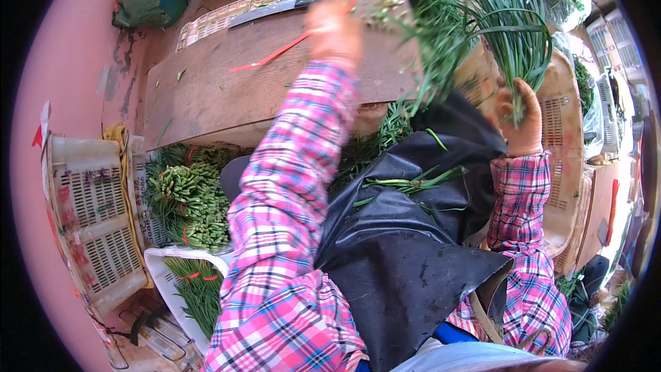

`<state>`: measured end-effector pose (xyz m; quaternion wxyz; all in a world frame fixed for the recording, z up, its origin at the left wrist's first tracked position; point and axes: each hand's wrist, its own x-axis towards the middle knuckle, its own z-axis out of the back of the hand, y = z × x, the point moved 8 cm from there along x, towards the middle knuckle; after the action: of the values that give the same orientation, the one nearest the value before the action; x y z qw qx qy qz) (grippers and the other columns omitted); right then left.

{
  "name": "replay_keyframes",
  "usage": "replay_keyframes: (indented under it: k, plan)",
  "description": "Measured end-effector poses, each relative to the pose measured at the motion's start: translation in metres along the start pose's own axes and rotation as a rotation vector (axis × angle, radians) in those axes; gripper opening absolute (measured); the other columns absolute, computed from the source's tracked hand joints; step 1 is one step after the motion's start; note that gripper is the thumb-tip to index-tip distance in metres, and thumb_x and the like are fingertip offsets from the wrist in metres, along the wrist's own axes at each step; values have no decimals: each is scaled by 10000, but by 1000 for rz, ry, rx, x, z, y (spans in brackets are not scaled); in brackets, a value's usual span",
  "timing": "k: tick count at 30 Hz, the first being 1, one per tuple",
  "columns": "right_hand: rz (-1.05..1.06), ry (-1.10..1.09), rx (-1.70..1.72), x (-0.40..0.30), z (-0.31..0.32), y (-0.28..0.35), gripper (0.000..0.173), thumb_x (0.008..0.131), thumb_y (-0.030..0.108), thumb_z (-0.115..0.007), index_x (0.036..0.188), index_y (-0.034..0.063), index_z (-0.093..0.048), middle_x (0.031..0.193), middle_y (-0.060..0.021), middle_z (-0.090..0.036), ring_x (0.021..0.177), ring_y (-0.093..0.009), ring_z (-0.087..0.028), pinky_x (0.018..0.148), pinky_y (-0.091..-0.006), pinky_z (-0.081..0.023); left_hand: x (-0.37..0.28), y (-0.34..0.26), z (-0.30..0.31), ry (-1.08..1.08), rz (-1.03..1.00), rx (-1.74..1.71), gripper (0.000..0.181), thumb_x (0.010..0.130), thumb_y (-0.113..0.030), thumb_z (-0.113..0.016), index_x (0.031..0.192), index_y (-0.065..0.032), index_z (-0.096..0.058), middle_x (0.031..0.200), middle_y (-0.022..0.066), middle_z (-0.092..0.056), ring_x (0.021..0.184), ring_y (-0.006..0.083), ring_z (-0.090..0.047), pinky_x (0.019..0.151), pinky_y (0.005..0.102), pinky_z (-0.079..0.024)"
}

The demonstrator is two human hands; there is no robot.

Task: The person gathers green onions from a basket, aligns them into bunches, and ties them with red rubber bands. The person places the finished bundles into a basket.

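Observation:
My right hand point(520, 119), in an orange glove, grips a bunch of long green leaves like Chinese chives point(516, 36) near its base; the leaves fan upward. Over the far part of a wooden board point(232, 93) is my left hand point(334, 31), also gloved and blurred by motion. A red tie strip point(273, 56) shows on both sides of it; whether the fingers hold the strip is unclear. Just beyond lies a knife point(268, 13) with a dark handle, partly behind the left hand. A heap of loose green leaves point(439, 10) spreads right of the board.
Tied bundles point(193, 206) fill a crate at the left, with a white basket point(155, 274) of more bundles below. A worn plastic crate point(98, 217) stands by the pink wall point(57, 77). A black apron point(403, 268) with stray leaves covers my lap. A large tub point(560, 165) is at right.

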<state>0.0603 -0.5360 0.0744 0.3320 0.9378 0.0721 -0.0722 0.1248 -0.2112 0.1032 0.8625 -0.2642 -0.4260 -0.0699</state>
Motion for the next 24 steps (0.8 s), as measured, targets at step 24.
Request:
replay_keyframes:
  k: [24]
  plan:
    - [-54, -91, -932, 29, 23, 28, 195, 783, 147, -637, 929, 31, -580, 732, -79, -588, 566, -127, -539, 430, -234, -398, -90, 136, 92, 734, -257, 444, 370, 783, -37, -508, 1135, -136, -562, 901, 103, -561, 811, 317, -570, 677, 412, -497]
